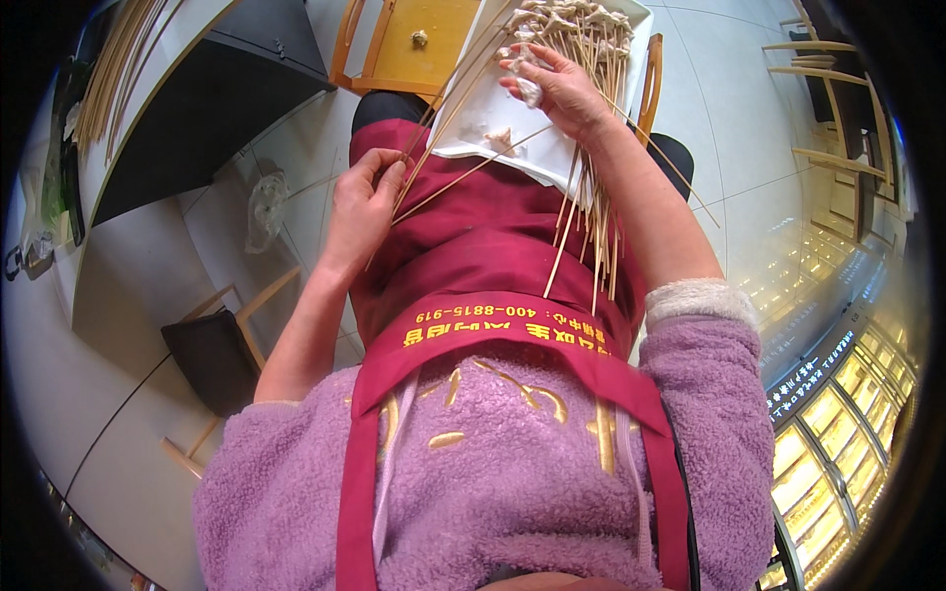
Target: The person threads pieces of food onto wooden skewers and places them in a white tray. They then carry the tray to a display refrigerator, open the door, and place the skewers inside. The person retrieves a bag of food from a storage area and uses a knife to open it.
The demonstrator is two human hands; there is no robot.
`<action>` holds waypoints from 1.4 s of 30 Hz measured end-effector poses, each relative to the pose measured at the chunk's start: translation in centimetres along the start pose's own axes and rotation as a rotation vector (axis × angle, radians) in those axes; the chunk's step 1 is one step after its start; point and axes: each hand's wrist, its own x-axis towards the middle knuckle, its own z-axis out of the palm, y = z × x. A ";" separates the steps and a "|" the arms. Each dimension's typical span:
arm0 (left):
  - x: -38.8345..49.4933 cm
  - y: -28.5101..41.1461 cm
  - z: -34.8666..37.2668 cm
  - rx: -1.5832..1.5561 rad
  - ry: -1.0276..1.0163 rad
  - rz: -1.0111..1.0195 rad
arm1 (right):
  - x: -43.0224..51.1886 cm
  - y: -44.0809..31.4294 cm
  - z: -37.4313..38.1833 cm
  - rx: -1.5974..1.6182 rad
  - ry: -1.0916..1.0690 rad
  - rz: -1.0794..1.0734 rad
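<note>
My left hand (pixel 369 196) holds the lower ends of several thin wooden skewers (pixel 443 129) that slant up and to the right. My right hand (pixel 563 92) is over a white tray (pixel 462 122), with pale, wet-looking food pieces (pixel 529 90) at its fingertips; whether these are on a skewer cannot be told. Under and beside that hand lies a heap of skewers (pixel 602 214) with pale food pieces (pixel 576 26) threaded at their far ends. One loose pale piece (pixel 500 139) lies near the tray's close edge. A single skewer crosses from the left hand towards the right wrist.
The tray stands before my lap on an orange wooden chair (pixel 421 44) with a small scrap on its yellow seat. More bare skewers (pixel 122 74) lie on a counter at the left. A plastic bag (pixel 267 210) is on the floor near a dark-seated chair (pixel 211 362). Wooden chairs (pixel 842 111) stand at right.
</note>
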 end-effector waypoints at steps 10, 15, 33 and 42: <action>-0.7 0.4 -0.4 0.117 -0.014 0.076 | -0.1 -2.1 0.6 0.465 -0.029 0.122; -1.1 0.6 -0.2 0.099 -0.041 0.033 | 0.1 -2.5 0.6 0.601 -0.055 0.109; -1.1 0.8 -0.7 0.053 0.013 0.049 | -0.4 -2.0 0.2 0.424 -0.105 -0.104; -1.1 0.7 -0.4 0.029 0.019 0.047 | -1.4 -2.4 0.0 0.035 0.014 -0.188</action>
